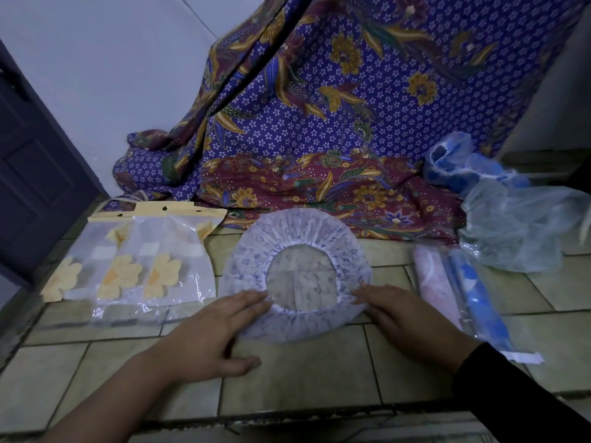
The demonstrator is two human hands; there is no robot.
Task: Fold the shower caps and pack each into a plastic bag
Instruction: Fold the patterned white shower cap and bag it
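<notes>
Closest in, at the near right of the shower cap [249, 276]: black sleeve [518, 398], then right hand [406, 314], laid flat, fingers straight, tips pressed on the cap's gathered elastic edge. Nothing gripped or pinched. At the cap's near left: left hand [220, 327] on a bare forearm, likewise flat and released, fingertips on the elastic edge, thumb spread away onto bare tile beside the cap's near rim.

Cap itself: spread round and flat on the tiled floor [303, 372], opening upward, translucent white with small blue print, tiles visible through the middle. Unfolded, outside any bag.

Just left of the cap: overlapping clear plastic bags [160, 254], lying flat, printed with yellow flowers, with yellow header strips and punched holes. At least three; exact count unclear.

Right of the cap, near but apart: two rolled bundles side by side in clear bags, pink roll [431, 276] closer to the cap, blue roll [476, 295] beyond it. Farther right and behind those: crumpled heap [518, 231] of pale translucent plastic, with a brighter blue pile [454, 161] behind it.

Behind the cap: batik cloth [319, 123] in purple, maroon and gold, draped down and pooling on the floor, the cap's far rim overlapping its hem. Far left of the cap: dark panelled door [32, 155] against a pale wall.
</notes>
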